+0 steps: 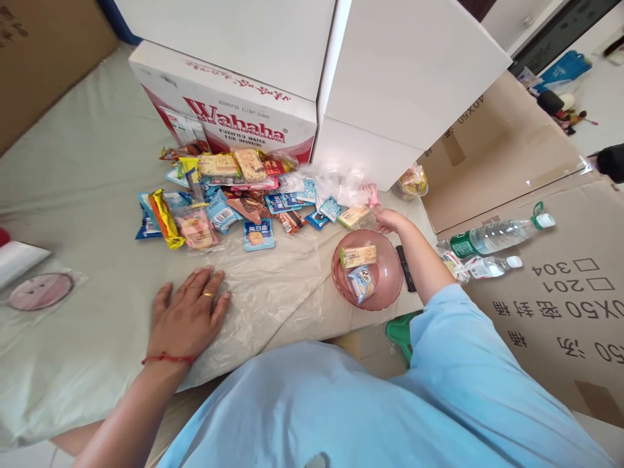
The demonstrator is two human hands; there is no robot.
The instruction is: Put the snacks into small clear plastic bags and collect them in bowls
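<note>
My left hand (190, 312) lies flat on the plastic-covered table (97, 195), fingers spread, holding nothing. My right hand (389, 221) reaches past the pink bowl's far rim, its fingers loosely bent and partly stretched out. Its fingertips are beside a yellow-green biscuit packet (354, 217) and a small pink packet (371, 194); whether they touch is unclear. Inside the clear pink bowl (392, 276) are a green-ended biscuit packet (359, 256) and a blue-white snack packet (361, 283). Mixed snack packets (219, 166) form a heap in front of my left hand, including a blue packet (259, 234).
Behind the snacks stands a Wahaha water carton (234, 110), with white boxes (390, 71) beside it. Cardboard (550, 260) and plastic bottles (497, 235) are at the right. A dark flat object (405, 268) lies by the bowl. A round pink item (41, 290) sits far left.
</note>
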